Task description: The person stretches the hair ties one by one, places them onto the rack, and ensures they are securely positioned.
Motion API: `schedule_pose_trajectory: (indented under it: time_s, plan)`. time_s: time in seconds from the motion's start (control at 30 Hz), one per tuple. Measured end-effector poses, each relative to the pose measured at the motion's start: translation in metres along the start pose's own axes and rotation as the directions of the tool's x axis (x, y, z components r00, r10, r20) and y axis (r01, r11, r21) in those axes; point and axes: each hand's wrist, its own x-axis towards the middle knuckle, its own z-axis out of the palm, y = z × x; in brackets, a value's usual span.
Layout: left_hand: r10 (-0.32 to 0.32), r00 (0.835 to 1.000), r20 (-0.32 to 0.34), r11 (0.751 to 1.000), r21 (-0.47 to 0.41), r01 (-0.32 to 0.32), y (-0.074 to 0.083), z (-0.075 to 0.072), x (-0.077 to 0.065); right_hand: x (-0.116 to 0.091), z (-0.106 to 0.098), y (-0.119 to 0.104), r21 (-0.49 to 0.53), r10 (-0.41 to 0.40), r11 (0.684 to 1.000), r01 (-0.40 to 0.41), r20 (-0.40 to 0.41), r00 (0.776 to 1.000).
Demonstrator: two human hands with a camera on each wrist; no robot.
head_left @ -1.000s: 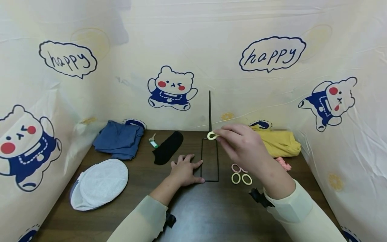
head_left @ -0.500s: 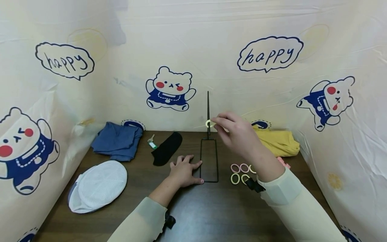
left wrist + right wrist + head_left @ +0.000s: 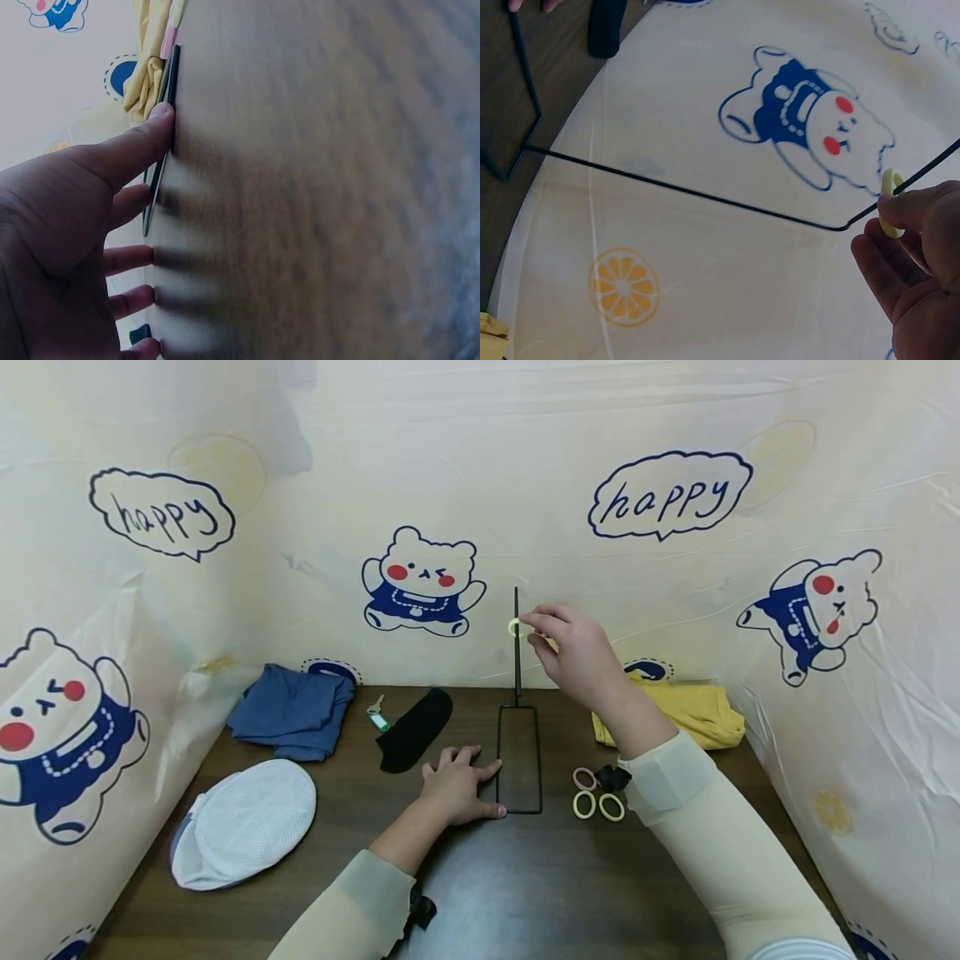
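A black wire stand (image 3: 538, 760) has a flat rectangular base on the table and a rod (image 3: 517, 664) rising at the far end, bent partway along. My right hand (image 3: 581, 652) pinches a small pale-yellow ring (image 3: 889, 202) between thumb and fingers. In the right wrist view the rod runs through the ring, beyond the bend. My left hand (image 3: 453, 785) lies spread on the table, fingers apart. Its thumb (image 3: 142, 142) rests on the base's near left corner, and the index fingertip touches the left side. Pink (image 3: 584, 779) and yellow rings (image 3: 584, 804) lie right of the stand.
On the left are a folded blue cloth (image 3: 292, 714), a white cap (image 3: 243, 822), a key with a green tag (image 3: 378, 718) and a black sock-like piece (image 3: 415, 731). A folded yellow cloth (image 3: 697, 714) lies back right. A printed curtain (image 3: 315, 568) surrounds the table.
My right hand has risen with the yellow ring, from the rod's lower end to higher up along it. My left hand has stayed on the base.
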Motion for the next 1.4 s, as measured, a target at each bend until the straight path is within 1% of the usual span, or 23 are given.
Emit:
schedule_pose_trajectory:
  time_s: [0.13,0.3,0.53,0.67,0.77,0.9,1.07,1.23,1.4]
  plan:
    - [0.0,1.0,0.006,1.0,-0.012,0.0,0.002,0.0,-0.002,0.01,0.007,0.012,0.03,0.069,0.997,-0.07,0.023,0.997]
    - [0.001,1.0,0.005,1.0,-0.016,-0.001,0.002,0.001,-0.003,0.021,0.014,0.024,0.063,0.145,0.987,-0.147,0.036,0.989]
    - [0.009,1.0,-0.001,1.0,-0.026,-0.009,0.003,0.002,-0.004,0.027,0.021,0.034,0.118,0.188,0.975,-0.189,0.017,0.982]
    - [0.01,1.0,0.002,1.0,-0.025,-0.01,0.002,0.001,-0.004,0.026,0.02,0.035,0.142,0.211,0.967,-0.212,0.019,0.977]
    - [0.007,1.0,-0.003,1.0,-0.014,-0.007,0.001,0.001,-0.003,0.023,0.017,0.034,0.141,0.219,0.965,-0.221,0.027,0.975]
    - [0.003,1.0,-0.005,1.0,-0.005,-0.003,0.0,0.0,-0.002,0.016,0.011,0.034,0.139,0.213,0.967,-0.213,0.015,0.977]
    - [-0.002,1.0,-0.002,1.0,-0.002,0.002,0.0,0.0,-0.001,0.0,0.003,0.033,0.141,0.189,0.973,-0.183,-0.029,0.982]
    - [0.0,1.0,0.0,1.0,0.006,0.0,0.0,0.0,-0.001,-0.023,-0.003,0.037,0.146,0.176,0.976,-0.165,-0.07,0.982]
    - [0.002,1.0,0.0,1.0,0.012,-0.002,0.0,0.0,0.001,-0.047,-0.006,0.041,0.147,0.15,0.98,-0.136,-0.088,0.985]
